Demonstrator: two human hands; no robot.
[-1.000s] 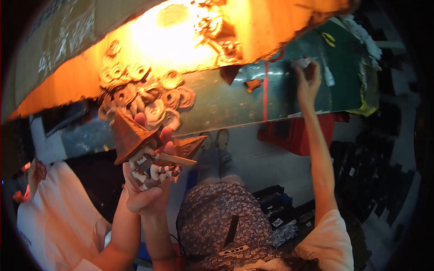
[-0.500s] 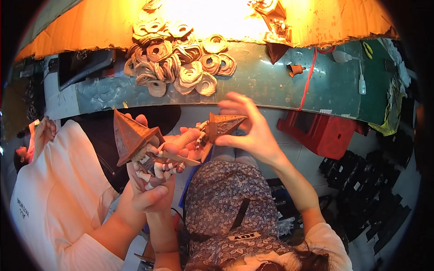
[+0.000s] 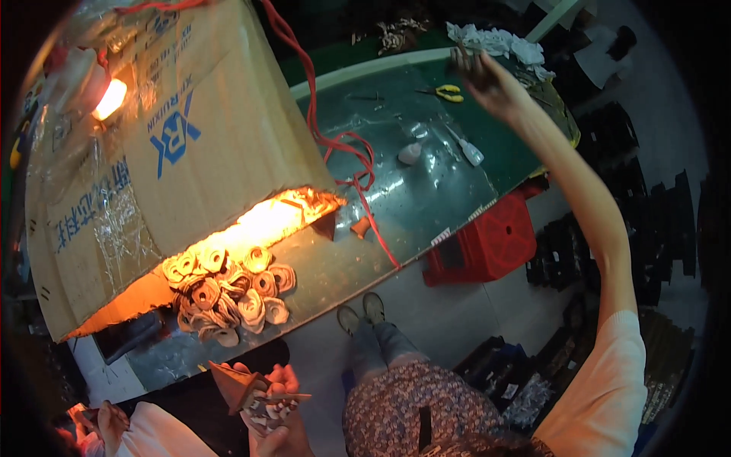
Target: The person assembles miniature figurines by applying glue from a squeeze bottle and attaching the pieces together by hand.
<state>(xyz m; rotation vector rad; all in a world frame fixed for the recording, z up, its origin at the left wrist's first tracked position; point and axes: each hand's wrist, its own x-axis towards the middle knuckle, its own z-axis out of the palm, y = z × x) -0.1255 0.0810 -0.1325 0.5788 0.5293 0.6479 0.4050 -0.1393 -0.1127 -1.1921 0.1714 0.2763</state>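
Down at the near edge, our left hand (image 3: 276, 415) is closed around a small bundle of parts, its fingers (image 3: 288, 378) curled over the top. Chief among them is a brown cone-shaped piece (image 3: 236, 385), which sits just left of the fingers and touches them. It looks like stiff leather or card, dark reddish brown, wide at one end and narrowing to a point. Its long axis runs roughly left to right, with the point toward the far left. A thin flat strip (image 3: 288, 397) sticks out to the right from the same grip, lying nearly level.

Our right hand (image 3: 481, 75) is stretched far out to the far right end of the table (image 3: 426, 190), well apart from the cone. Its fingers are bent at the edge of a heap of crumpled white paper (image 3: 499, 42); we cannot tell whether they have hold of anything.

On the table, a pile of curled brown rings (image 3: 228, 286) lies at the mouth of a large cardboard box (image 3: 190, 152) lit orange from within. A red cord (image 3: 335, 145) runs over the green surface, and yellow-handled pliers (image 3: 445, 93) lie near the right hand.
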